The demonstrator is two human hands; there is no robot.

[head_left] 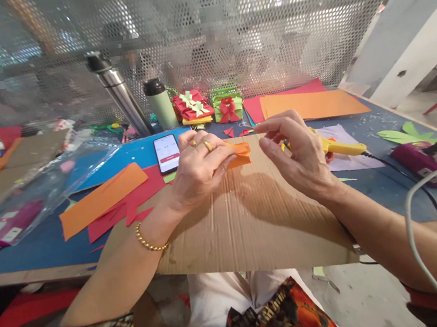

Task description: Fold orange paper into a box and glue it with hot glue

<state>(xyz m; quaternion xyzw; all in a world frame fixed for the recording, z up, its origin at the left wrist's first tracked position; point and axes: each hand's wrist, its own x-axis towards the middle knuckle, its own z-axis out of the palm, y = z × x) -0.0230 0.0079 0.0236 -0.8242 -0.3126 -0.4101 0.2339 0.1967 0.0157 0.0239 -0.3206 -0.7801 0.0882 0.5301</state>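
**Orange paper (243, 154) held one-handed**

The left hand (199, 170) pinches the folded orange paper over the cardboard (231, 231), apparently mid-shaping. Right of it, the right hand (304, 155) is open; steadying the fold would need its fingers closed.

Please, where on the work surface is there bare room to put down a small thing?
Bare brown corrugated cardboard shows between the forearms, from its near edge toward the left hand and right hand. It looks crowded beyond the left hand: white-screened phone, silver metal bottle, pale green tumbler. Right of the right hand lie the yellow glue gun and its black cable.
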